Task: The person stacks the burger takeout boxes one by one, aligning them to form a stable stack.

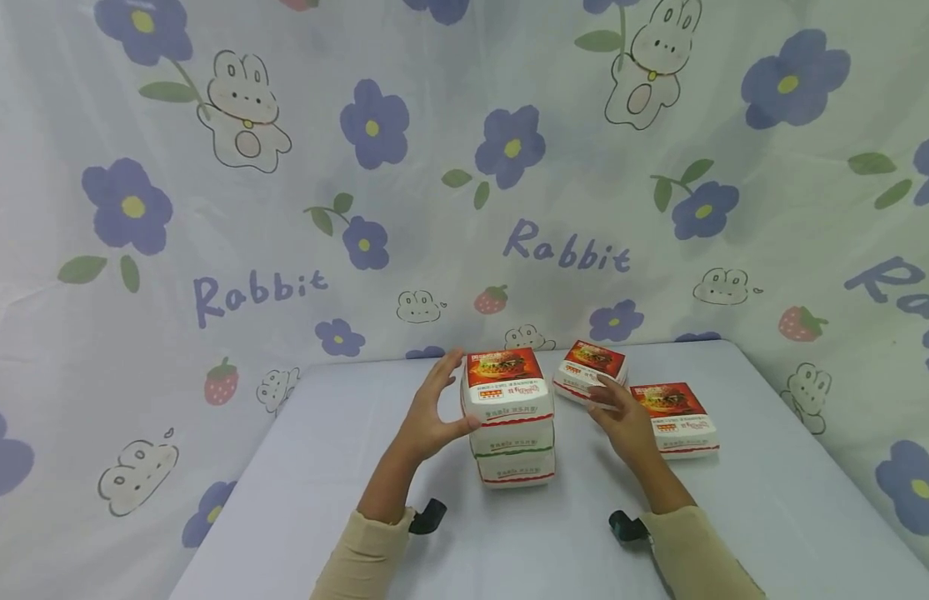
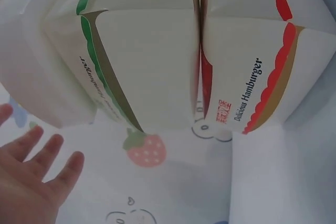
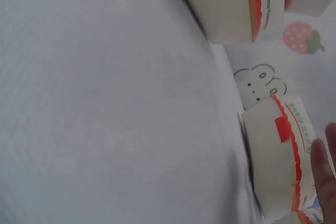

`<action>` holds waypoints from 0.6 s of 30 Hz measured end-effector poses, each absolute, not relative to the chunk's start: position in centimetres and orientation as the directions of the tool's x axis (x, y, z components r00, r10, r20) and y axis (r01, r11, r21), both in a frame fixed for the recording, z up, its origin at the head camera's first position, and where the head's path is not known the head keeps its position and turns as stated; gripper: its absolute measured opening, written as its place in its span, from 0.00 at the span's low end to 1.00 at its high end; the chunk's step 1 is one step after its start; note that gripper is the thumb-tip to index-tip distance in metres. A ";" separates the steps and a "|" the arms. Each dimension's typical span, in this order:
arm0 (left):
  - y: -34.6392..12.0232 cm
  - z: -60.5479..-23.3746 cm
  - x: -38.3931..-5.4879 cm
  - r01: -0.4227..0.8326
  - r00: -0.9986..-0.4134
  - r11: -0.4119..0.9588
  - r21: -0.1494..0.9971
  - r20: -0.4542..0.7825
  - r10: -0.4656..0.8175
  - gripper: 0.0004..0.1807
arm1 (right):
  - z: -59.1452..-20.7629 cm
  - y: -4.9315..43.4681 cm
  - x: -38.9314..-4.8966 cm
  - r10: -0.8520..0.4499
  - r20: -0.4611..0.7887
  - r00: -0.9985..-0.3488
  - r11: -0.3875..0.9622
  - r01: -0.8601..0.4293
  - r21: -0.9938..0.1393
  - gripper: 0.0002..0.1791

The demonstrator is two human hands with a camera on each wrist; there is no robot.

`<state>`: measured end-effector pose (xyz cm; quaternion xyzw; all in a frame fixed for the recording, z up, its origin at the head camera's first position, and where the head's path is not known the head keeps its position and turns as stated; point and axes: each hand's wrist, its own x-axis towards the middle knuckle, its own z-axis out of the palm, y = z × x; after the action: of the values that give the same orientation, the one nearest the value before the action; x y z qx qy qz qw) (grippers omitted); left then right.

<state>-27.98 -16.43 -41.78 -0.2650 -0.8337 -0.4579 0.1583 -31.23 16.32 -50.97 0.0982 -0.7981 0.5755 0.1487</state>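
Three paper hamburger boxes are stacked in the middle of the table; the top box (image 1: 507,392) has a red burger picture, the middle box (image 1: 513,437) a green scalloped line, the bottom box (image 1: 516,468) a red one. My left hand (image 1: 432,421) is at the stack's left side, fingers spread and thumb near the top box's front. In the left wrist view its fingers (image 2: 65,174) stand apart from the cartons. My right hand (image 1: 629,423) reaches over a single box (image 1: 584,375) at the back, its fingertips right at that box's right side, fingers loosely extended.
Another burger box (image 1: 674,421) sits on the table right beside my right hand. The white table (image 1: 322,467) ends at a hanging cloth (image 1: 434,208) printed with rabbits and flowers. Dark wrist cameras (image 1: 428,517) extend from both sleeves.
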 end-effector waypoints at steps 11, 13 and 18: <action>-16.0 -42.0 -28.1 0.615 -0.788 0.434 0.659 0.542 0.293 0.53 | -51.5 16.7 -33.6 0.136 0.337 -0.932 0.552 -0.211 -0.806 0.38; -15.9 -42.1 -28.1 0.616 -0.787 0.430 0.660 0.542 0.296 0.53 | -51.7 16.9 -34.3 0.132 0.290 -0.948 0.571 -0.166 -0.804 0.42; -15.8 -42.1 -28.2 0.620 -0.784 0.423 0.661 0.542 0.302 0.52 | -52.1 17.4 -35.9 0.087 0.194 -0.977 0.628 -0.098 -0.772 0.52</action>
<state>-28.19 -15.81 -42.09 -0.2791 -0.8255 -0.4591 0.1730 -35.93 17.43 -52.08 0.0031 -0.8959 0.4311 0.1070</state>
